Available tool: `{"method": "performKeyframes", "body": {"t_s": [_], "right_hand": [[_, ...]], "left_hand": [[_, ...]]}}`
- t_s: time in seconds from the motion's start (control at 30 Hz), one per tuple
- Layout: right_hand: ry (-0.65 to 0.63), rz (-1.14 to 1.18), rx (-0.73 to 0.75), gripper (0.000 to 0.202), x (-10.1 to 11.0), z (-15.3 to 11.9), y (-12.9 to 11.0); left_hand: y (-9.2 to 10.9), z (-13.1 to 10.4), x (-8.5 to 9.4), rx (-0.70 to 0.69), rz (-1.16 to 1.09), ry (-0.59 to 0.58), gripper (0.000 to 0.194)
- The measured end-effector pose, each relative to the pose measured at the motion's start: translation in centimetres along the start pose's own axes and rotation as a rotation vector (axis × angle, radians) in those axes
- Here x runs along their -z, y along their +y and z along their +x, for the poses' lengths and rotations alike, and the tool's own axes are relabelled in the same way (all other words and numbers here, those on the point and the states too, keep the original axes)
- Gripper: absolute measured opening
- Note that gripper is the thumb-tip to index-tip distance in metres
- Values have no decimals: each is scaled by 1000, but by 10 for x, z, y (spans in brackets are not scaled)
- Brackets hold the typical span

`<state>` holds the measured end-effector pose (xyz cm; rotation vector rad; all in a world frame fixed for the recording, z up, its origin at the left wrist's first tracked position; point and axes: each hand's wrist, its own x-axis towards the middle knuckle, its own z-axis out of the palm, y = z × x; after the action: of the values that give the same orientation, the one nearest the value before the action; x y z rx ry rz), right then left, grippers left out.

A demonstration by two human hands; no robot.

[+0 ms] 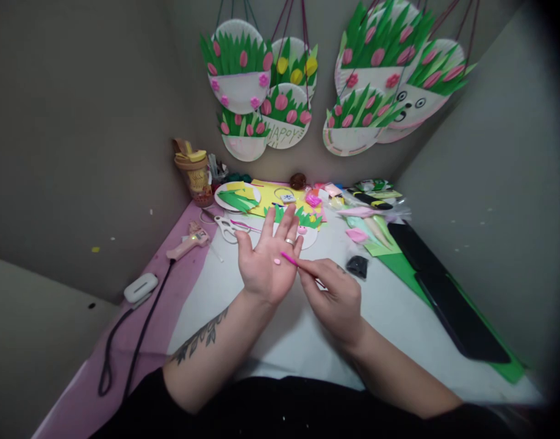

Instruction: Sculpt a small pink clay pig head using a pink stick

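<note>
My left hand (271,262) is held palm up over the table, its fingers stretched out and a ring on one of them. A small pale pink piece (277,262) lies on the palm; it looks like modelling clay, though I cannot be sure. My right hand (332,296) pinches a thin bright pink stick-like tool (288,258), its tip just above the palm beside the piece. Behind my left hand, partly hidden by its fingers, lies a paper plate craft (311,236) with green paper leaves and a pink face detail.
White-handled scissors (227,228) and a pink glue gun (188,242) with a cord lie left. A tumbler (194,177) stands at the back left. Clay packets (369,222), a small black packet (357,266) and a long black object (458,314) lie right. Decorated paper plates (241,91) hang behind.
</note>
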<state>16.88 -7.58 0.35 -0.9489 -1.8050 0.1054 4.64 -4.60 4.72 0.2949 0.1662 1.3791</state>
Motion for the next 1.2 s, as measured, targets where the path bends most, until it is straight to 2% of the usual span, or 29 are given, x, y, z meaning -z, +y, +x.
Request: {"method": "performKeyframes", "body": {"t_s": [0.33, 1.0, 1.2], "right_hand": [[16, 27, -43, 19, 2, 2, -8], [11, 35, -15, 22, 0, -1, -8], [27, 55, -48, 20, 0, 2, -9]], "left_hand": [[1, -1, -2, 5, 4, -3, 74], [1, 0, 0, -13, 37, -5, 76], [0, 0, 0, -9, 21, -16, 75]]}}
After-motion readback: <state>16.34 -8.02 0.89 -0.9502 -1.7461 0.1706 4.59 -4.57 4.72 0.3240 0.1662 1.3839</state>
